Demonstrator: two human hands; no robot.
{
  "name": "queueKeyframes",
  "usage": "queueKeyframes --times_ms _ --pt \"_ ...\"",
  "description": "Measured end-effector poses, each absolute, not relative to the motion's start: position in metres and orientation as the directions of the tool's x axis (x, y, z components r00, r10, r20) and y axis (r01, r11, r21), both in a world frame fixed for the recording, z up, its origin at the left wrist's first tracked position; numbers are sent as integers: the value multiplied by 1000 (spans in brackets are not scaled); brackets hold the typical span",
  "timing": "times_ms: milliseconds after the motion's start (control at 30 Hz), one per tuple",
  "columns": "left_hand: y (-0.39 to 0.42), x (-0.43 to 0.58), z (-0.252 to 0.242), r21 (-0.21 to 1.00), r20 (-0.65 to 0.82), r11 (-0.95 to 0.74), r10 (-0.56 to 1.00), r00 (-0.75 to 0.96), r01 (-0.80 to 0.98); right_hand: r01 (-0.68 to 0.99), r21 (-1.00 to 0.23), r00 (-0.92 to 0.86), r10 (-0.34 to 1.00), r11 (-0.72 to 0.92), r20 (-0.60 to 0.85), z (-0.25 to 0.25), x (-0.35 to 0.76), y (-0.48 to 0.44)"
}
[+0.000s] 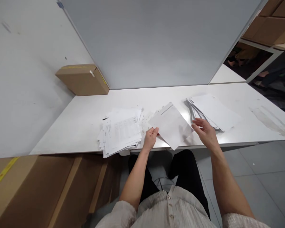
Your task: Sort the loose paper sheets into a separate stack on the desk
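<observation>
A white sheet of paper with a dark strip near its top corner is held at an angle over the front of the table. My left hand pinches its left lower edge between thumb and fingers. At the sheet's right corner is my right hand, its fingers bent and slightly apart from the thumb; the thumb tip is close to the corner, and contact is unclear. To the left lies an untidy pile of printed papers. Another stack of papers, with a blank top, lies just beyond my right hand.
The white table meets a grey panel at the back. A cardboard box stands in the back left corner. Large cartons stand below the left front edge. More boxes are at the upper right.
</observation>
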State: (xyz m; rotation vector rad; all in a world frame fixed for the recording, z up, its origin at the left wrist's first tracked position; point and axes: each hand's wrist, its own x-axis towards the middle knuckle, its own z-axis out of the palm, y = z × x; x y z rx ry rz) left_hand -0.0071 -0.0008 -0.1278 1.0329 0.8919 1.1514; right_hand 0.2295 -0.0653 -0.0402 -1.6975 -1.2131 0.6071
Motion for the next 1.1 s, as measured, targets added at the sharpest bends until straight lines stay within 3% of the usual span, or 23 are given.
queueKeyframes --times_ms 167,433,800,1100 --pt "-1 -11 -128 974 16 29 980 199 -223 517 -851 178 984 -88 6 -29 217 -41" --pt "-3 -9 -119 971 10 45 973 232 -234 402 -913 99 994 -77 -40 -31 213 -41" --pt "-6 -9 -111 987 27 8 977 212 -163 440 -894 196 981 -85 4 -62 211 -50" --pt "-6 -10 -109 997 69 -64 974 217 -32 329 -938 252 968 -104 -19 -72 206 -57"
